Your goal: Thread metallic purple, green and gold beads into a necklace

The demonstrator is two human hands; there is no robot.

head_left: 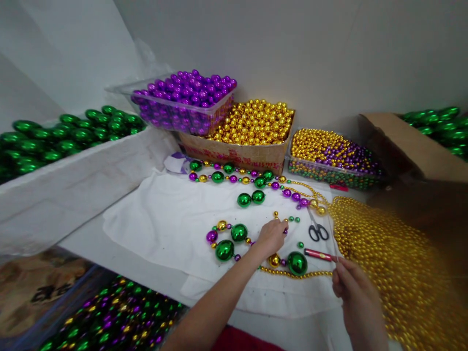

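Note:
My left hand (271, 237) reaches over the white cloth, its fingers pinched together at a small purple bead (285, 231). Loose small green beads (294, 219) and a gold bead (275, 214) lie just beyond the fingertips. To the right, my right hand (354, 282) is closed in a pinch on what looks like a thin pale string (337, 256). A slim red stick-like tool (318, 255) lies by its fingertips. Between and left of the hands sits a partly strung bead necklace with large green beads (297, 263) and a gold bead strand (300, 276); my left forearm covers part of it.
Black-handled scissors (319, 233) lie beyond my right hand. A finished-looking bead strand (233, 179) stretches behind. Along the back stand a tub of purple beads (190, 109), a carton of gold beads (234, 152) and a mixed-bead tub (329, 168). Gold strands (395, 258) heap at right.

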